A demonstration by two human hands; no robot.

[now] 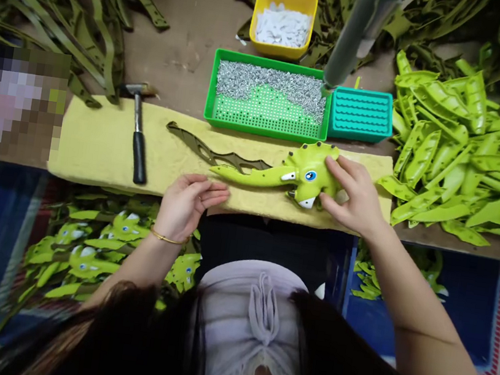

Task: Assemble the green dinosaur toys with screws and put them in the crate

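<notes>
A lime green dinosaur-head toy [310, 174] with a blue eye and a long tapering green handle lies on the yellow pad [93, 140]. A dark olive strip [208, 150] with cut-outs runs behind the handle and sticks out to its left. The thumb and fingers of my right hand [355, 196] are closed round the head's right end. Just below the handle's left tip, my left hand [190, 201] rests at the pad's front edge, its fingers close together, and whether anything is between them is hidden. A hammer [139, 153] with a black grip lies farther left.
Behind the pad are a green tray [265, 130] of small metal pins, a teal box [362, 116] and a yellow tub [279, 51] of white pieces. Lime parts [468, 156] pile at right, olive strips [97, 17] at left. A grey rod [349, 40] hangs above.
</notes>
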